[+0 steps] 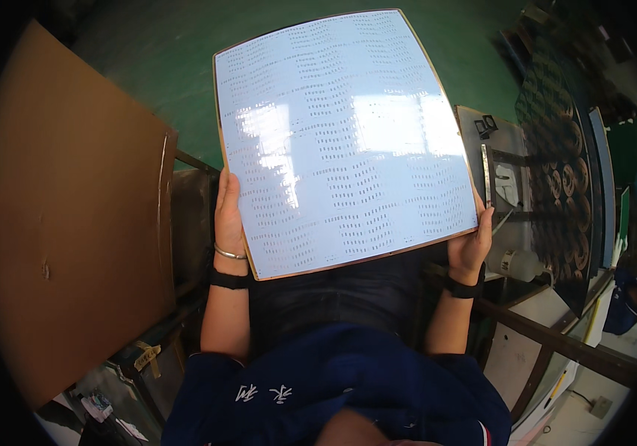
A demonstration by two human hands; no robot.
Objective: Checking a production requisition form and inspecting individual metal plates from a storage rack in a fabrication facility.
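A large, flat white panel [318, 156] with a thin yellowish-brown edge fills the upper middle of the head view. Rows of small dark marks cover its face, and bright window reflections lie across it. My left hand [228, 215] grips the lower part of its left edge, the fingers partly hidden behind it. At the lower right corner my right hand [474, 236] holds the panel with the thumb at the edge. Both hands keep it raised in front of my lap, tilted so its face shows.
A big brown board [88, 215] stands close on the left. To the right are a metal frame [556, 342], a pale plastic bottle [521, 264] and a dark rack with round shapes [560, 178]. Green floor [162, 74] shows beyond the panel.
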